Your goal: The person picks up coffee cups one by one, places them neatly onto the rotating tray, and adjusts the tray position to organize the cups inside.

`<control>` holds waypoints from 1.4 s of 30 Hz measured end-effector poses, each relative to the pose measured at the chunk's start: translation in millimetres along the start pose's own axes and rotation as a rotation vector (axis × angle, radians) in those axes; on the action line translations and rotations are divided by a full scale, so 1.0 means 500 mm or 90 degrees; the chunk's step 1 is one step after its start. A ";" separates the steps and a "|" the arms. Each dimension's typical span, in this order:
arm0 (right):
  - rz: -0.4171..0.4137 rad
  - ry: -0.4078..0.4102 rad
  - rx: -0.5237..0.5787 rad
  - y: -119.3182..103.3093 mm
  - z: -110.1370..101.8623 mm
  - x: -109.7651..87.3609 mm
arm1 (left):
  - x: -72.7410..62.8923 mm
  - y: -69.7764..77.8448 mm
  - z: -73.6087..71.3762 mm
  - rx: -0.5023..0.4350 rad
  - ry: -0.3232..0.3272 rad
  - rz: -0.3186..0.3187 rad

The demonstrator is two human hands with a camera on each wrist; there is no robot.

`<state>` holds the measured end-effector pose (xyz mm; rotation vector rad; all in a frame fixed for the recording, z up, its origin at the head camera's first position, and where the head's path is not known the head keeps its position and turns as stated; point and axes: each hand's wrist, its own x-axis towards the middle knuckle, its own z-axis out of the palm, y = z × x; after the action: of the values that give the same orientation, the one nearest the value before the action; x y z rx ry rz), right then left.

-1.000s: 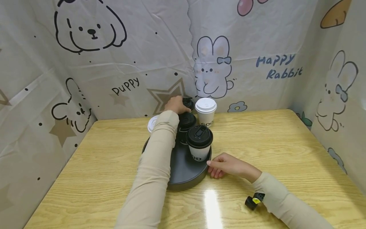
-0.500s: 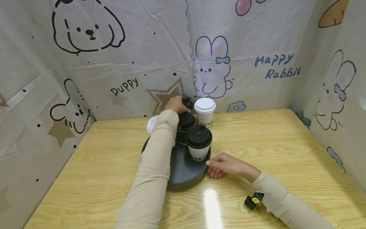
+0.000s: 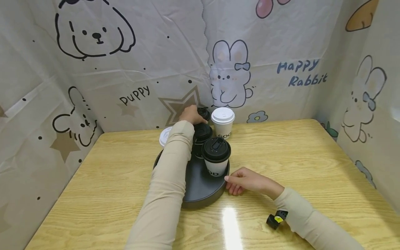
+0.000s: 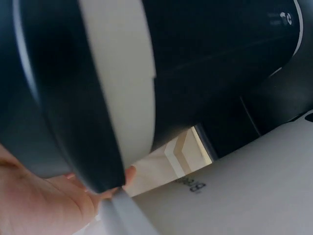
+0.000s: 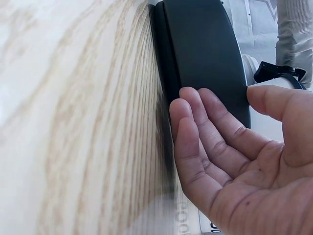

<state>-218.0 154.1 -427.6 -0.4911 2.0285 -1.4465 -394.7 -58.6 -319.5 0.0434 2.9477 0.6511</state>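
Observation:
My left hand (image 3: 191,115) reaches to the back and grips a black-lidded cup (image 3: 203,113) near its lid, thumb in front. In the left wrist view a dark-sleeved cup (image 4: 205,58) fills the foreground, partly hiding the hand (image 4: 44,205). Closer to me are a dark cup with a black lid (image 3: 202,133) and a white black-lidded paper cup (image 3: 216,166) inside a round dark grey tray (image 3: 203,192). With its fingers relaxed against the tray's outer wall, my right hand (image 3: 248,180) touches the right side, thumb tip at the rim (image 5: 247,105).
One white-lidded cup (image 3: 223,125) stands at the back right of the group. Another white lid (image 3: 164,136) shows left of my left forearm, which covers part of the tray. Printed cloth (image 3: 265,93) walls in the wooden table (image 3: 297,156) at the back and sides.

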 end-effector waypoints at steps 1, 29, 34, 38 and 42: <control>0.000 0.000 -0.001 -0.001 0.001 0.000 | -0.001 -0.002 0.000 -0.003 0.000 -0.001; 0.003 0.004 -0.007 -0.001 0.009 -0.002 | -0.015 0.012 -0.065 0.068 0.110 0.137; 0.002 0.011 -0.011 -0.006 0.005 -0.005 | -0.029 0.030 -0.094 0.054 0.116 0.171; 0.005 0.012 -0.011 -0.007 0.004 -0.005 | -0.043 0.034 -0.114 0.053 0.122 0.197; 0.004 0.009 -0.008 -0.006 0.005 -0.002 | -0.060 0.031 -0.134 0.033 0.127 0.212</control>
<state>-215.8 151.9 -425.0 -0.4813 2.0489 -1.4388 -373.5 -74.3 -249.1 0.5125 3.1803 0.6504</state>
